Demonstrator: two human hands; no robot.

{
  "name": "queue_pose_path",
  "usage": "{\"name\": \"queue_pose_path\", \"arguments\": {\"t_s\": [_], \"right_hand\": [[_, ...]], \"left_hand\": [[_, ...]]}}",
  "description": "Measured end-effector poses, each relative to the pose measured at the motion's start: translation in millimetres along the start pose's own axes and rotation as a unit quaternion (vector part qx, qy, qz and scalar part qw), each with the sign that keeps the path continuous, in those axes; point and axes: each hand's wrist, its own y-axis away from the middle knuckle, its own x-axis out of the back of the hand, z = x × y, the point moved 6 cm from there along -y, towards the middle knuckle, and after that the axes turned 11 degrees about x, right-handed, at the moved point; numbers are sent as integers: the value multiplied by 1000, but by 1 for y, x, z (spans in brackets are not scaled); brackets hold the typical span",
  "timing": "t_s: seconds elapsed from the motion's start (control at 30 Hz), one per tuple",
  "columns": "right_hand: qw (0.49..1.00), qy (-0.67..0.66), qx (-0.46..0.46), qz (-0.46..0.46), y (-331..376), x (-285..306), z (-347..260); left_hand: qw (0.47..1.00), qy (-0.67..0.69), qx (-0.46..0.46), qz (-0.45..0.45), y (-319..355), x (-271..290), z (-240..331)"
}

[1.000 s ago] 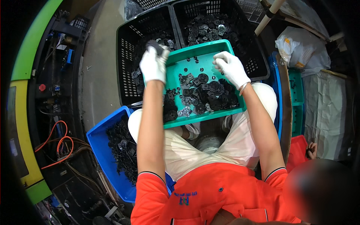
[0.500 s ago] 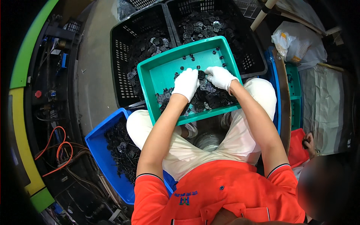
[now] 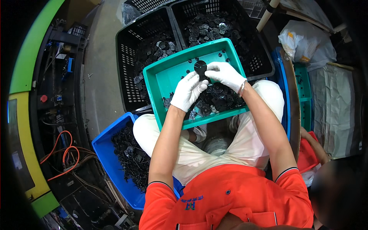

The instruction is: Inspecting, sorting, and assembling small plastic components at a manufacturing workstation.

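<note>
A teal tray [image 3: 165, 82] rests on my knees, its near half heaped with small black parts [image 3: 216, 100]. Both hands wear white gloves and meet over the tray's middle. My right hand [image 3: 226, 74] pinches a round black disc part [image 3: 200, 68] and lifts it above the tray. My left hand [image 3: 188, 90] touches the same disc from below with its fingertips. A few loose black bits lie on the tray's bare far half.
Two black perforated crates [image 3: 128, 65] [image 3: 257, 57] with black parts stand beyond the tray. A blue bin [image 3: 105, 153] of black parts sits at my left knee. Orange cables [image 3: 61, 153] and a machine frame lie left. A white bag [image 3: 303, 42] and a red bin [image 3: 308, 159] are right.
My left hand came in from the left crate's edge to the tray's middle. Both hands met, and the right hand has lifted a black disc out of the heap.
</note>
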Motion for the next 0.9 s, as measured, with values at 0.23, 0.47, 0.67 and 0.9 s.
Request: {"name": "queue_pose_path", "arguments": {"t_s": [0.23, 0.47, 0.67, 0.9], "right_hand": [[999, -24, -23, 19, 3, 0, -18], [1000, -3, 0, 27, 0, -1, -14], [992, 104, 43, 56, -4, 2, -2], [973, 229, 19, 25, 1, -2, 3]], "left_hand": [[994, -45, -63, 78, 14, -10, 1], [972, -132, -92, 170, 22, -18, 7], [957, -146, -128, 214, 25, -4, 20], [930, -82, -248, 258, 12, 32, 103]]}}
